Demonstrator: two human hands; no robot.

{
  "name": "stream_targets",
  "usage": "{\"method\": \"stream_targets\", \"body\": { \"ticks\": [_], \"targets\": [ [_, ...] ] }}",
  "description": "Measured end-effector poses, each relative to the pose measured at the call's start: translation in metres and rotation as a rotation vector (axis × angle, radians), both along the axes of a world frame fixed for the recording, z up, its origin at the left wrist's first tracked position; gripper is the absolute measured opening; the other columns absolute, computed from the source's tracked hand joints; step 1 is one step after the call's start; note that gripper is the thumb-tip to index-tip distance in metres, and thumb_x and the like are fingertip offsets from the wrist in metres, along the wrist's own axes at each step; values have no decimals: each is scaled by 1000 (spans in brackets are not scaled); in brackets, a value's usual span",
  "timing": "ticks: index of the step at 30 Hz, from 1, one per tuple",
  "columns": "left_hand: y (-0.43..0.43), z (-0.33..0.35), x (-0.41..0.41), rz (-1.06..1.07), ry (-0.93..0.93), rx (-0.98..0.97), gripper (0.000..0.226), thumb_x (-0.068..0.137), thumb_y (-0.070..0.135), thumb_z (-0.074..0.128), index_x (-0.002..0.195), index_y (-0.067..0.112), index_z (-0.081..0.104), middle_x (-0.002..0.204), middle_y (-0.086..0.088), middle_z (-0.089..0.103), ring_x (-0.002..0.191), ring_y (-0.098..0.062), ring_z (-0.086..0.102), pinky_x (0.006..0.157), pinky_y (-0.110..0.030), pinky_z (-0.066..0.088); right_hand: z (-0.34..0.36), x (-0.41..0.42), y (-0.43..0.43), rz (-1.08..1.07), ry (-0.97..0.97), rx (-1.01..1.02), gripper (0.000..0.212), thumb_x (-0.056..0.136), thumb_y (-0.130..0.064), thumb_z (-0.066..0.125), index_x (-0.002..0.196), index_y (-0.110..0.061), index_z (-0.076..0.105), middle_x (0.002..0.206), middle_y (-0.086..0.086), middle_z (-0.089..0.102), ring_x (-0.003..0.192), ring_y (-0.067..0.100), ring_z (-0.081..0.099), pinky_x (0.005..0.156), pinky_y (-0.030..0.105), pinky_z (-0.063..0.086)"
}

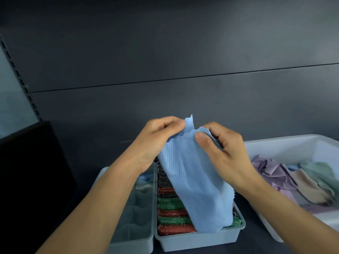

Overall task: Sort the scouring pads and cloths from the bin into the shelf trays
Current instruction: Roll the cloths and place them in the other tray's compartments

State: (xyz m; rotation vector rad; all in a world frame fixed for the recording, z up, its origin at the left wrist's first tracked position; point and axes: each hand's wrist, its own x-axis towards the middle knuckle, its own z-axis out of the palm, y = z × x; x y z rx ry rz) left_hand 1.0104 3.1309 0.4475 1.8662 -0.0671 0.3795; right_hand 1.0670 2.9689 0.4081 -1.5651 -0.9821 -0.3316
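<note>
Blue cloth (196,184), soft, light and floppy by my judgement, hangs best as now: top edge pinched by my left hand (157,142) and right hand (226,152).

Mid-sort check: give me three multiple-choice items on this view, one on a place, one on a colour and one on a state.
1. Where does the bin of loose cloths stand?
A. right of the pad tray
B. left of it
C. on top of it

2. What colour is the held cloth?
A. purple
B. blue
C. red

3. How is it held?
A. draped over one wrist
B. lying flat in the bin
C. pinched at its top edge by both hands

Answers:
1 A, the bin sits at the right of the view, beyond the pad tray.
2 B, it shows pale blue against the red and green pads.
3 C, the left hand and right hand each pinch its upper edge.
</note>
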Motion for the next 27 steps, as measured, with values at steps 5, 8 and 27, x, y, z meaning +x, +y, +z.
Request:
{"method": "stream_targets", "body": {
  "ticks": [5, 8, 27],
  "targets": [
    [-1, 3, 1, -56, -36, -21, 19, 95, 22, 58, 90, 21, 75, 85, 2, 72, 83, -10, 65, 77, -22, 47, 13, 0, 0, 33, 79, 110, 16, 90, -10, 64, 78, -21, 66, 70, -8, 65, 64, 1, 57, 61, 14, 44],
    [-2, 5, -1, -49, -40, -29, 17, 94, 21, 59, 93, 19, 76, 87, 2, 74, 84, -9, 67, 77, -22, 48, 17, 3, 2, 36, 129, 165, 12, 86, -10, 69, 77, -16, 65, 71, -9, 66, 65, 3, 59, 62, 17, 47],
    [-16, -54, -4, -3, -197, -436, 47, 81, 40, 66, 119, 12, 64, 115, -6, 72, 107, -21, 68, 92, -36, 55, 33, 16, 0, 4, 209, 341, 16, 87, -10, 69, 74, -15, 61, 65, -11, 62, 62, 6, 56, 60, 18, 46]
  ]
}}
